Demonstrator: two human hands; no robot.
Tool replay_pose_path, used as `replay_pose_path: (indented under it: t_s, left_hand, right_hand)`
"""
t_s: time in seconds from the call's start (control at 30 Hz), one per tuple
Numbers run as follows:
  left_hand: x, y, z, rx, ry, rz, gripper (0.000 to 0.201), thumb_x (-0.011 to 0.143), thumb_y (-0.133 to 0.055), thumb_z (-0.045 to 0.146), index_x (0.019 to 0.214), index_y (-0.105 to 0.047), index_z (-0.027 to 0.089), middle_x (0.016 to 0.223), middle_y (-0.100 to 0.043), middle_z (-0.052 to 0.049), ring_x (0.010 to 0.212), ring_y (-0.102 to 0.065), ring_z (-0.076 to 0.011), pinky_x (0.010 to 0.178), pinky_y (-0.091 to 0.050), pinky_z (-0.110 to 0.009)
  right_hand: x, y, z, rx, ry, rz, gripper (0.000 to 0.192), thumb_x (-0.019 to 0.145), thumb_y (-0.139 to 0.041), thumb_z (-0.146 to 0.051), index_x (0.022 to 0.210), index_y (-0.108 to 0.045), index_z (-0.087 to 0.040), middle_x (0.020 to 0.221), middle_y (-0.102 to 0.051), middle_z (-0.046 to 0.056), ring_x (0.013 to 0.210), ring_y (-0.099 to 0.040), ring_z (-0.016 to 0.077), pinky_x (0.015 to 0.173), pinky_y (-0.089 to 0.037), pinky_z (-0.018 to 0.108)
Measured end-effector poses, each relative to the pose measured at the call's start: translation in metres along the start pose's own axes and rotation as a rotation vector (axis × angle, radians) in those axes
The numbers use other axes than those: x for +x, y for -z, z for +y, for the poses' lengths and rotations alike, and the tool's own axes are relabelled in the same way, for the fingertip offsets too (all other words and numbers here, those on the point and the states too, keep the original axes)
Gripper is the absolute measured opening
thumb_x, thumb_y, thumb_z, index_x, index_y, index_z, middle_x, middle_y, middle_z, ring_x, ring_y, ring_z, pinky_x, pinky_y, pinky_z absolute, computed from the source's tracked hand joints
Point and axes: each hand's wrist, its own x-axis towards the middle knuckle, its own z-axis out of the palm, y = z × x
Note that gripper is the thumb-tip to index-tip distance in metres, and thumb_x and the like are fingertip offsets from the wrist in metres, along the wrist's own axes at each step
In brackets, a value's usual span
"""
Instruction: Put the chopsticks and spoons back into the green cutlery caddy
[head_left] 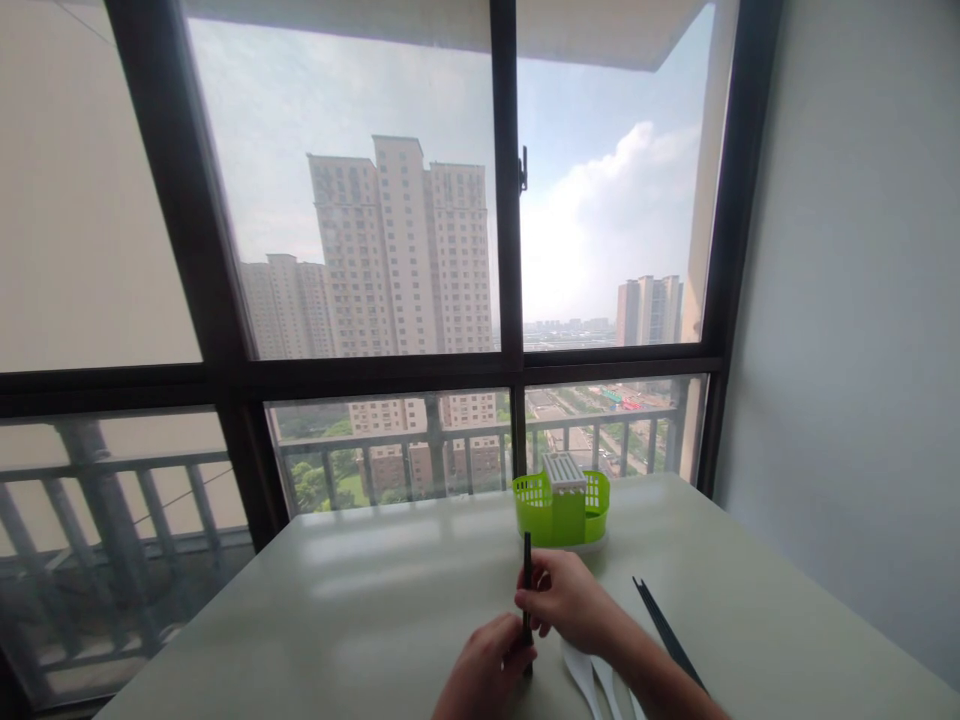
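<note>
Both of my hands hold a thin black stick, likely chopsticks [527, 570], upright over the table near its front edge. My left hand [484, 670] grips the lower end and my right hand [570, 605] pinches the middle. Just beyond them stands a green plastic utensil holder [540, 500] with a white slotted insert. Another pair of black chopsticks [664, 630] lies on the table to the right of my right forearm. White plastic spoons [585, 675] lie under my right wrist.
The pale green table [360, 600] stands against a large dark-framed window [510, 370] with a balcony railing and tall buildings outside. A white wall [847, 350] runs along the table's right side.
</note>
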Motion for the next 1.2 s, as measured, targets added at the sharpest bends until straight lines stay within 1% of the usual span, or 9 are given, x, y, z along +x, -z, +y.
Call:
replay_pose_path:
  t_s: [0.2,0.3,0.43,0.57,0.67,0.73,0.87,1.03,1.2]
  left_hand:
    - [-0.005,-0.003,0.001,0.047,0.086,-0.031,0.007,0.086,-0.057,0.019,0.088,-0.061,0.024,0.091,-0.072,-0.003,0.084,-0.063,-0.0188,0.078,-0.045,-0.027]
    - [-0.006,-0.003,0.005,0.027,0.090,-0.043,0.016,0.086,-0.055,0.016,0.097,-0.062,0.025,0.101,-0.073,-0.004,0.092,-0.065,-0.0201,0.085,-0.046,-0.028]
    - [-0.007,-0.004,0.007,0.026,0.119,-0.034,0.012,0.088,-0.054,0.019,0.095,-0.062,0.024,0.102,-0.073,-0.005,0.094,-0.065,-0.0214,0.086,-0.047,-0.029]
    - [-0.005,-0.005,0.007,-0.021,0.141,0.037,0.015,0.089,-0.053,0.019,0.099,-0.062,0.024,0.102,-0.072,-0.004,0.096,-0.065,-0.0209,0.089,-0.047,-0.030]
    - [-0.004,-0.003,0.005,-0.057,0.156,0.145,0.026,0.095,-0.050,0.024,0.118,-0.060,0.023,0.105,-0.070,-0.005,0.096,-0.066,-0.0197,0.091,-0.048,-0.030]
    - [-0.004,-0.001,0.003,-0.066,0.155,0.198,0.034,0.098,-0.046,0.031,0.130,-0.055,0.022,0.108,-0.068,-0.006,0.097,-0.065,-0.0195,0.092,-0.049,-0.031]
    - [-0.006,-0.001,-0.001,-0.058,0.134,0.199,0.035,0.099,-0.045,0.036,0.129,-0.057,0.021,0.111,-0.066,-0.007,0.098,-0.065,-0.0200,0.094,-0.049,-0.033]
    - [-0.005,-0.002,0.004,-0.036,0.136,0.172,0.026,0.097,-0.047,0.031,0.117,-0.061,0.022,0.109,-0.065,-0.007,0.096,-0.064,-0.0195,0.094,-0.049,-0.032]
    - [-0.005,-0.001,0.008,-0.033,0.144,0.145,0.023,0.097,-0.046,0.030,0.113,-0.061,0.022,0.110,-0.065,-0.007,0.096,-0.064,-0.0194,0.093,-0.048,-0.032]
  right_hand:
    - [0.006,0.018,-0.027,0.076,0.090,0.119,0.016,0.082,-0.068,-0.034,0.083,-0.063,-0.018,0.066,-0.064,-0.002,0.057,-0.065,0.0143,0.053,-0.053,0.022]
    - [0.010,0.023,-0.034,0.028,0.079,0.126,0.016,0.081,-0.068,-0.033,0.081,-0.063,-0.018,0.064,-0.064,-0.003,0.055,-0.065,0.0136,0.052,-0.051,0.021]
    - [0.015,0.020,-0.037,-0.008,0.072,0.129,0.015,0.080,-0.068,-0.032,0.080,-0.063,-0.018,0.068,-0.066,-0.002,0.055,-0.067,0.0149,0.050,-0.052,0.022]
    - [0.029,0.025,-0.048,-0.063,0.083,0.108,0.015,0.080,-0.068,-0.031,0.075,-0.062,-0.018,0.064,-0.066,-0.002,0.056,-0.069,0.0160,0.050,-0.052,0.022]
    - [0.053,0.054,-0.068,-0.078,0.125,0.142,0.019,0.083,-0.070,-0.034,0.076,-0.063,-0.017,0.066,-0.068,0.000,0.058,-0.070,0.0168,0.054,-0.055,0.023]
    - [0.076,0.083,-0.085,-0.115,0.178,0.231,0.021,0.086,-0.069,-0.036,0.082,-0.066,-0.016,0.070,-0.071,0.002,0.062,-0.072,0.0176,0.059,-0.057,0.024]
    - [0.122,0.128,-0.105,-0.342,0.157,0.474,0.024,0.095,-0.062,-0.034,0.099,-0.069,-0.011,0.080,-0.075,0.007,0.069,-0.072,0.0162,0.066,-0.055,0.022]
    - [0.158,0.128,-0.083,-0.450,0.038,0.493,0.017,0.093,-0.067,-0.027,0.099,-0.074,-0.013,0.100,-0.076,0.009,0.088,-0.071,0.0178,0.075,-0.052,0.022]
    - [0.178,0.116,-0.049,-0.496,-0.153,0.407,0.015,0.092,-0.071,-0.026,0.097,-0.076,-0.013,0.101,-0.076,0.009,0.091,-0.070,0.0195,0.079,-0.052,0.026]
